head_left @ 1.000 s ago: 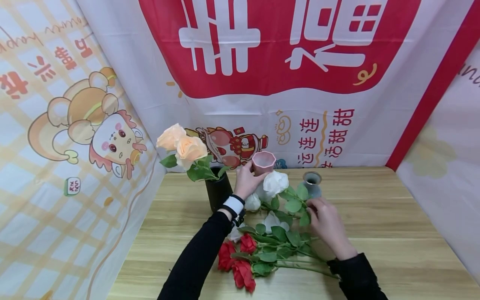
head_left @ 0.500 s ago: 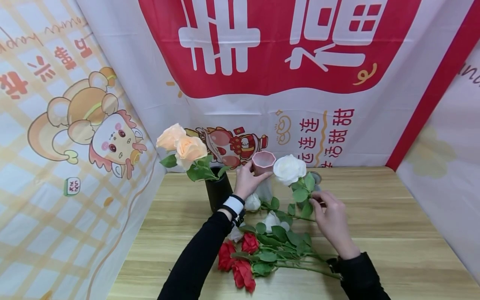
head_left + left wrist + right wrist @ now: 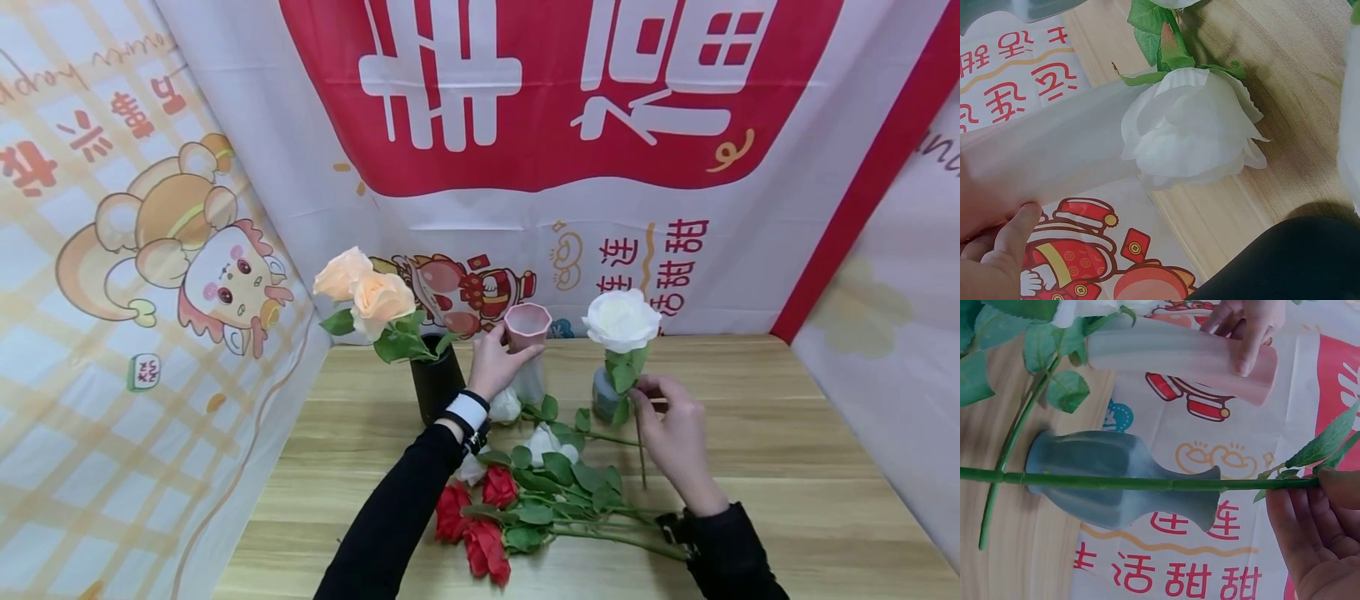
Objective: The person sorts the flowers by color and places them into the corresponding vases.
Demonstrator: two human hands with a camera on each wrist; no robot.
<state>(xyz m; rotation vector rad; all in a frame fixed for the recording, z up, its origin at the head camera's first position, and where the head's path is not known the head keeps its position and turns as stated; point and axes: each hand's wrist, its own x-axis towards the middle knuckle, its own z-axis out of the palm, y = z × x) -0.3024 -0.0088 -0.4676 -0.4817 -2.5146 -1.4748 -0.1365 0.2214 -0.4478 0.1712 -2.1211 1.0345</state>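
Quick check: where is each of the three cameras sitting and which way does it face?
Head: looks forward and down at the table; both forearms show.
Left wrist: beside the left hand, which grips the pink vase.
Right wrist: by the right hand, which pinches the rose stem across the grey vase.
Both wrist views share the pink vase.

Light wooden table (image 3: 787, 433), grain running left to right. Enclosed on three sides by printed fabric: red-and-white banner (image 3: 555, 92) at the far wall (large white characters), checked cartoon cloth (image 3: 135, 275) left, pale cloth (image 3: 892, 333) right. Even, soft lighting.
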